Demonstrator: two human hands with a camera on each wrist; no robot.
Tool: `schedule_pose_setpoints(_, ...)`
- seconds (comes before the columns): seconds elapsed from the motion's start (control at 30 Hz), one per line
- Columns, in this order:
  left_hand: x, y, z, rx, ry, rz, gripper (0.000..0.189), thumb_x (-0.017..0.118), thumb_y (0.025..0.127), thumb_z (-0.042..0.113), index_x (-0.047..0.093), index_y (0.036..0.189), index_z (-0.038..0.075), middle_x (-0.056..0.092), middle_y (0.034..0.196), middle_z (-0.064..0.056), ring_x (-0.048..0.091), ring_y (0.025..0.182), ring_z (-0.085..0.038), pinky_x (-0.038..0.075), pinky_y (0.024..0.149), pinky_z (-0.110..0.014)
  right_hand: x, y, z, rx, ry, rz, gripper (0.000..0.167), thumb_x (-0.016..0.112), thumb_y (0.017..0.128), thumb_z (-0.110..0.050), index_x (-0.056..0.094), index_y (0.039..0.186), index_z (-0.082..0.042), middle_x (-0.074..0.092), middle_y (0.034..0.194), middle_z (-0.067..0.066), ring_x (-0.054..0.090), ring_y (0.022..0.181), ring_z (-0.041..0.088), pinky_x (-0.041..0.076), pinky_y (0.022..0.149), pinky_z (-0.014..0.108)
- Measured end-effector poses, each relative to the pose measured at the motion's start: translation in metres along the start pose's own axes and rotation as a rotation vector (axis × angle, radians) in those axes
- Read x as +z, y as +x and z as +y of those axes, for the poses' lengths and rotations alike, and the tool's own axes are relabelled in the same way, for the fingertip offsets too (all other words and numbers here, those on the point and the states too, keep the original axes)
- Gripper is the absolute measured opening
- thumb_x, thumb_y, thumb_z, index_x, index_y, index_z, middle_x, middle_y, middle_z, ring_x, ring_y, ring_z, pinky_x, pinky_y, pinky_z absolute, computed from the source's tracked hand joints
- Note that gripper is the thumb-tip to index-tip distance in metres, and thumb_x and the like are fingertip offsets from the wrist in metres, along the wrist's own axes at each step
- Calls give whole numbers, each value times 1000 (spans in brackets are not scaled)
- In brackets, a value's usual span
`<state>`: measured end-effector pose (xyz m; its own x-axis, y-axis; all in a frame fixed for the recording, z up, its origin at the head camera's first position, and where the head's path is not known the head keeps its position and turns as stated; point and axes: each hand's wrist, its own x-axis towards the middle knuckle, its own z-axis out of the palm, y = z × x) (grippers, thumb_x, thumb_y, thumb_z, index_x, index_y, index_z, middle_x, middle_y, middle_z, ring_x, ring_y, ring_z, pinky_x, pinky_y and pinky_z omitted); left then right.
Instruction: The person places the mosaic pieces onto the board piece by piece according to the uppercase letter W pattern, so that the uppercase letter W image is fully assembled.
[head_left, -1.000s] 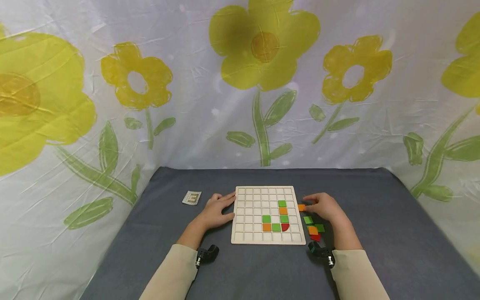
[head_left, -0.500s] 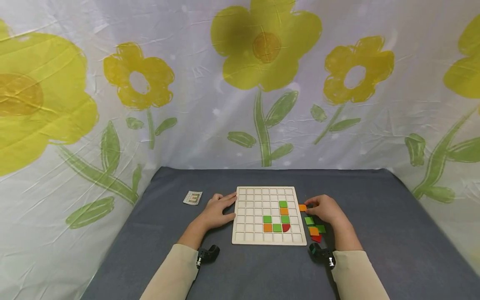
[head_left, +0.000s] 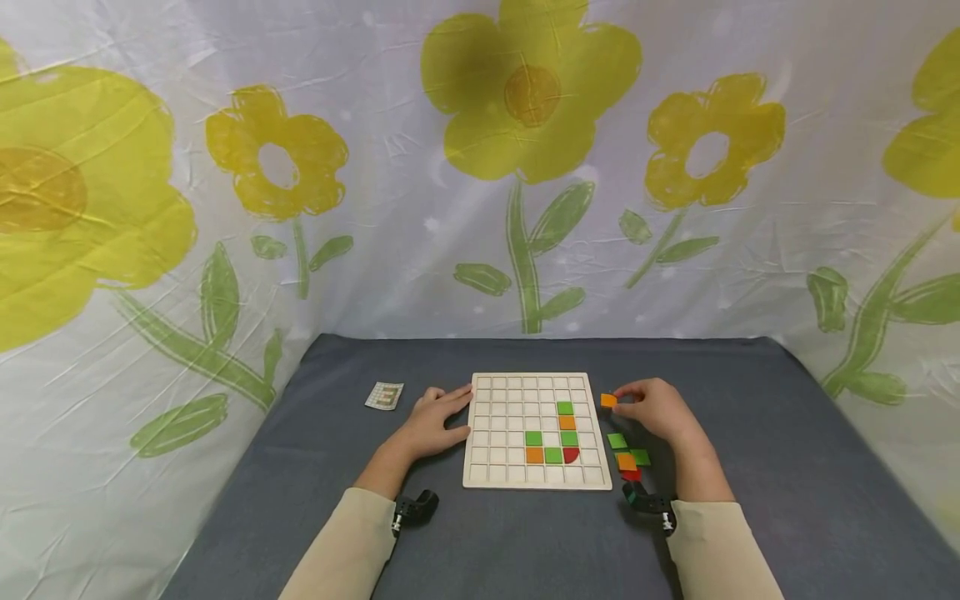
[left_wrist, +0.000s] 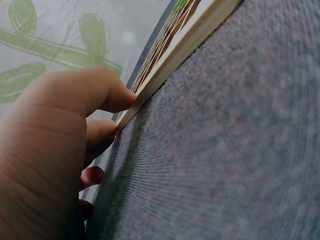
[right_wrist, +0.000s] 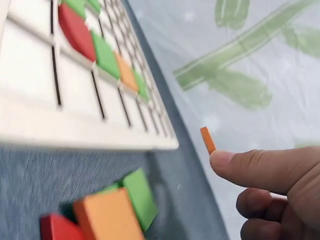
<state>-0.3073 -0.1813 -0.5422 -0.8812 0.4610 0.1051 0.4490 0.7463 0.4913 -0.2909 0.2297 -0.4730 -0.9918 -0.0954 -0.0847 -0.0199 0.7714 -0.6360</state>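
Observation:
Between thumb and fingers, my right hand (head_left: 660,409) pinches an orange square tile (head_left: 609,401), raised off the cloth just right of the board. In the right wrist view the tile (right_wrist: 207,140) shows edge-on above the thumb tip. The pale wooden grid board (head_left: 495,476) lies flat in front of me, with several green and orange squares and one red quarter-round tile (head_left: 571,455) in its cells. My left hand (head_left: 433,423) rests at the board's left edge. Its thumb and a fingertip touch that edge (left_wrist: 170,65) in the left wrist view.
Loose tiles lie in a small pile right of the board: a green tile (head_left: 617,441) above, an orange tile (head_left: 626,462) over others, and a red tile (head_left: 632,476) partly covered. A small printed pattern card (head_left: 385,396) lies left of the board on the dark cloth (head_left: 525,542).
My right hand has lifted the orange tile from beside the board's right edge and moved slightly up and away. The left hand has stayed at the board's edge.

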Motion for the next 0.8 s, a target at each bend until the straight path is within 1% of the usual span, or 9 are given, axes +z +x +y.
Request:
schedule_pose_setpoints(0.07,0,0,0,-1,-3,4,65,62,98,35,45,157,16,35,164,6,37,115,-26,33,92,-51,-1,-2,-8,-24,-1,14,34,75,95,-21,74,123,-1,65,114,20,55,95,33,48,78,46)
schedule_pose_setpoints(0.13,0,0,0,-3,-1,4,65,62,98,35,45,157,16,35,164,6,38,116,-26,34,93,-52,-1,-4,-16,-50,-1,26,34,75,95,-21,74,123,-1,66,113,19,56,93,31,49,77,45)
schedule_pose_setpoints(0.27,0,0,1,-11,1,5,65,63,98,35,45,157,16,36,164,6,38,115,-27,34,93,-52,1,-6,-32,-92,23,44,33,74,96,-20,74,123,-2,57,84,10,48,74,25,40,65,38)
schedule_pose_setpoints(0.37,-1,0,3,-13,-2,7,65,63,97,35,46,157,16,36,164,5,38,115,-27,34,93,-52,6,-6,-44,-127,32,56,33,74,96,-20,74,123,-2,49,73,6,43,66,22,36,61,35)
schedule_pose_setpoints(0.5,-2,0,4,-7,-11,9,65,63,97,34,46,157,14,36,164,3,38,114,-26,34,92,-52,17,-8,-60,-154,48,58,31,76,94,-19,76,121,-4,45,70,5,40,64,22,34,59,36)
schedule_pose_setpoints(0.57,-2,0,4,-3,-14,7,65,63,98,33,46,157,14,36,164,3,38,113,-26,33,92,-52,24,-8,-66,-167,52,49,30,76,94,-20,76,121,-5,46,73,4,45,69,22,35,62,37)
schedule_pose_setpoints(0.67,-3,-1,5,-2,-10,3,65,63,98,33,46,157,14,36,164,3,38,113,-26,33,93,-52,35,-10,-76,-184,44,29,28,75,95,-21,77,119,-8,46,77,4,45,75,23,34,66,38)
schedule_pose_setpoints(0.77,-3,-1,5,-4,-7,0,65,63,97,33,46,157,14,35,165,3,38,115,-27,33,94,-53,47,-10,-83,-207,12,11,26,75,95,-20,78,118,-9,46,74,1,42,70,19,32,63,36)
schedule_pose_setpoints(0.8,-3,-1,5,-5,-7,0,65,63,97,33,46,157,15,35,165,3,38,116,-27,33,94,-53,51,-11,-85,-208,4,4,25,75,94,-20,78,117,-9,45,71,2,37,65,18,31,61,35)
